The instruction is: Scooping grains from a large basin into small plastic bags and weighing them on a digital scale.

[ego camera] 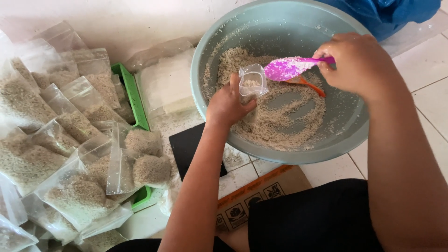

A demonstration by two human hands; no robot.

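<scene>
The small clear plastic bag (252, 82) stands upright inside the big grey-green round bowl (210, 56), over the pale grain (280, 123). Hold its mouth wide and steady. Your left hand (227, 103) is curled shut around its bottom. Your right hand (355, 61) pinches the handle of the pink plastic scoop (289, 68); tip it slowly, right above the mouth.

Tiled floor (429, 88) bearing basin (280, 18), cardboard (261, 196)
</scene>
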